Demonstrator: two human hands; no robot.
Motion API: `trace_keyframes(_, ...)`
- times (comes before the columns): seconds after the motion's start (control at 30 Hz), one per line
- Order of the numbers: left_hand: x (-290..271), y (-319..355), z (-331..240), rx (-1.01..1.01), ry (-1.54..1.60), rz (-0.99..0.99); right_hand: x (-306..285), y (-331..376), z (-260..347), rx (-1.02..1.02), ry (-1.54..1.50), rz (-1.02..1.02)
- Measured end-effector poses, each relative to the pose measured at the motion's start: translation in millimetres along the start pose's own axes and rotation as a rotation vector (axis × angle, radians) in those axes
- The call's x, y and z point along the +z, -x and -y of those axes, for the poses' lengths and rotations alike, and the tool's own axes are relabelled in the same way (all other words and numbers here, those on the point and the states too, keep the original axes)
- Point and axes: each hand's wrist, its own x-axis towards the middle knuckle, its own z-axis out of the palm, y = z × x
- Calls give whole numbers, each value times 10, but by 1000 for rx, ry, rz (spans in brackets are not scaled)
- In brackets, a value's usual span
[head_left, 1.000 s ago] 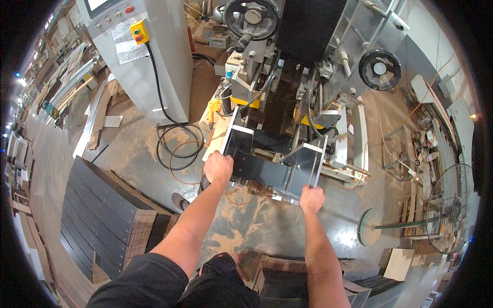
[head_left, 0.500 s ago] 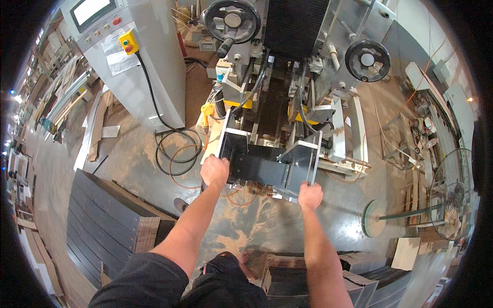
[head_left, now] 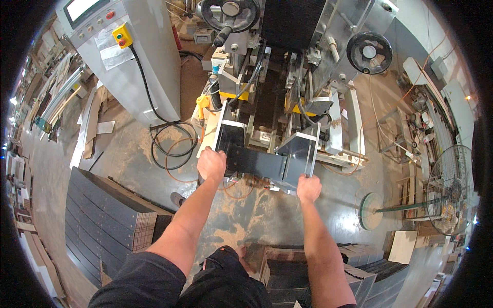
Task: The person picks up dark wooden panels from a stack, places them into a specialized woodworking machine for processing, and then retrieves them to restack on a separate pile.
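Note:
In front of me are two upright metal side plates with black brackets, a left side plate (head_left: pixel 222 127) and a right side plate (head_left: pixel 311 150). A dark flat panel (head_left: pixel 257 163) lies crosswise between them. My left hand (head_left: pixel 211 163) is closed on the near end of the left side plate. Lower and to the right, my right hand (head_left: pixel 309 189) is closed round the near edge of the right one. The fingertips of both hands are mostly hidden. Behind the plates stands a machine with a left handwheel (head_left: pixel 230 14) and a right handwheel (head_left: pixel 369 52).
A grey control cabinet (head_left: pixel 138 66) stands at the far left, its black cable (head_left: pixel 169 138) coiled on the floor. A stack of dark boards (head_left: pixel 102 220) is at my left, more boards (head_left: pixel 287 277) near my legs. At right stands a fan (head_left: pixel 449 192). Sawdust covers parts of the floor.
The whole view has shifted slightly, the scene sitting a little higher and further left. Both hands keep their hold on the side plates. More of the gap behind the dark panel shows.

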Motion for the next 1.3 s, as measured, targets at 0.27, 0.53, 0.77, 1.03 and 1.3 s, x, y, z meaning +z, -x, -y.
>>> trace_keyframes(0.27, -32, -5, -3, -26, 30, 35, -44, 23, 27, 15, 1, 29)
trace_keyframes(0.53, -72, 16, -5, -9, 24, 15, -52, 70, 64, 23, 3, -11)
trace_keyframes(0.77, 9, 15, 3, 7, -13, -7, -18, 12, -27, 14, -21, 8)
trace_keyframes(1.03, -40, 8, -17, -35, -21, 27, 7, -24, -2, 9, -12, 12)
trace_keyframes(1.3, -4, -31, -23, -76, 67, 42, 257, -208, -297, -68, -15, -42)
